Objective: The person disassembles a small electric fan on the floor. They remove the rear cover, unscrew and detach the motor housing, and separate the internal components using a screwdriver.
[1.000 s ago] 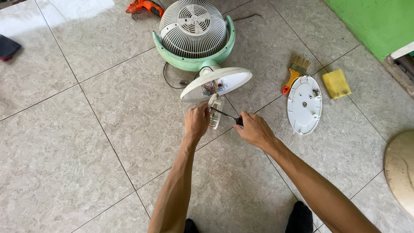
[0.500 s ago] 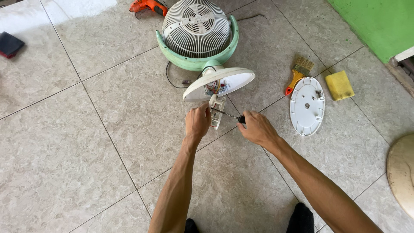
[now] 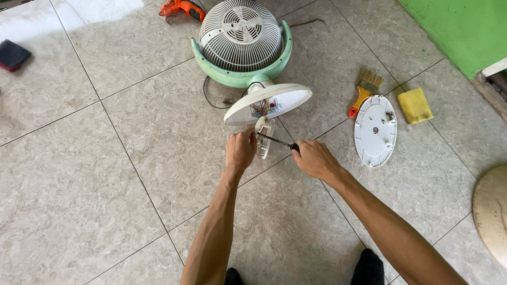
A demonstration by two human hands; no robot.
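Small white control panel [image 3: 266, 138] sits on the tile floor [image 3: 105, 174] right under the fan's open oval base [image 3: 274, 102]. Left hand [image 3: 240, 149] pinches its edge, right hand [image 3: 313, 158] is wrapped around a screwdriver [image 3: 279, 141], tip at the panel (wires visible inside). Base cover [image 3: 375, 131], paintbrush [image 3: 363, 91], yellow sponge [image 3: 414, 105] lie off right.

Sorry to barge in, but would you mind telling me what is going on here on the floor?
A person sits on the tiled floor, working on a green and white fan lying on its side with its oval base opened, coloured wires showing. The left hand steadies a small white part under the base, while the right hand holds a screwdriver against it. The detached base cover, a paintbrush and a yellow sponge lie to the right.
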